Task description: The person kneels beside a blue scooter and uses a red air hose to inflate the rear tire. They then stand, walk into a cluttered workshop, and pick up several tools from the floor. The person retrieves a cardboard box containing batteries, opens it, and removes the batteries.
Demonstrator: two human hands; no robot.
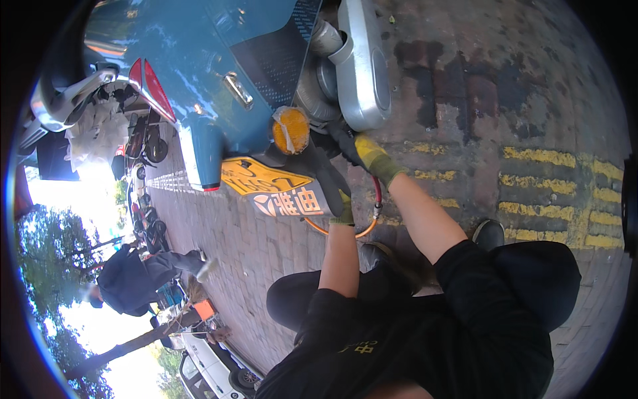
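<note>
The rear of a blue scooter [193, 60] fills the upper middle, with an orange round reflector [290, 130], a yellow plate [261, 174] and a dark mudguard [322, 179]. My right hand [359, 147], in a yellow-and-black glove, reaches under the silver exhaust muffler [365, 80] to the shadowed wheel area, fingers curled on something I cannot make out. A red hose [377, 193] runs down from beside it to a metal coupling and an orange hose [359, 233]. My left hand [341, 209], also gloved, is behind the mudguard, its fingers hidden.
Brick pavement [465, 86] with worn yellow stripes [538, 179] lies at right, around my crouched legs. At left a person in dark clothes [133, 279] is walking near parked scooters [151, 146], a tree trunk [119, 352] and a white vehicle [209, 366].
</note>
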